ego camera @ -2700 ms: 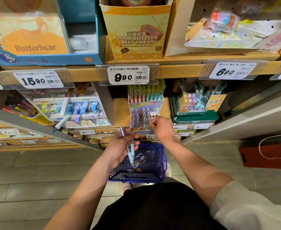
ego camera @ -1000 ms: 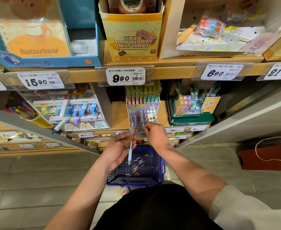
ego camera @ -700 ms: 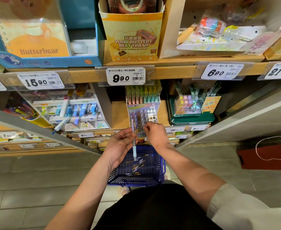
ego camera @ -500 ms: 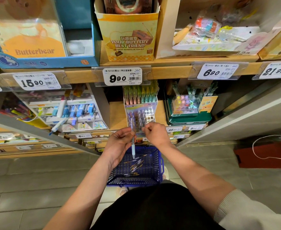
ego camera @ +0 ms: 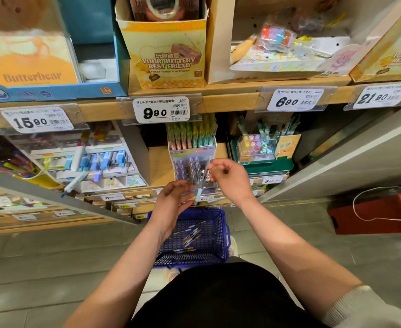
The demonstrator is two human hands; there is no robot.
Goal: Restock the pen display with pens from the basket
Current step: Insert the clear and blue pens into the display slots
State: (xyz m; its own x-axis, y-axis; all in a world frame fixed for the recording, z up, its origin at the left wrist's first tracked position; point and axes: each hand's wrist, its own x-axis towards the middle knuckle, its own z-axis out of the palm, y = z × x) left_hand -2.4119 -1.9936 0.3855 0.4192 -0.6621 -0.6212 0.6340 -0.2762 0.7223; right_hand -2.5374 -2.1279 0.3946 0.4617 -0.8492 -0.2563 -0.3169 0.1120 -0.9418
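Head view. Risks first:
- The pen (ego camera: 201, 183) hangs by its top end only, tilted, pale blue tip down, right in front of the pen display (ego camera: 192, 159). With a pinch that light, it could slip and drop past the display's front edge, into the basket or onto the floor.
- The rows in the display look tightly packed. A tip coming in at an angle could snag a neighbouring pen and knock it out of line.
- I judge the step as seating this one pen near the display's front right. The frame is too blurred to tell which slot.

Right hand (ego camera: 230, 178): at the display's front right corner, fingers curled, thumb and forefinger pinching the pen's upper end. Nothing else in it.

Left hand (ego camera: 171, 202): just below the display's front left, fingers loosely spread, holding nothing. Its fingertips are near the pen's lower end; I can't tell if they touch.

Basket (ego camera: 223, 233): blue, directly below the display, with a handful of pens (ego camera: 190, 235) lying in it, so the restock isn't finished.

The display sits under the 9.90 price tag (ego camera: 161, 111).
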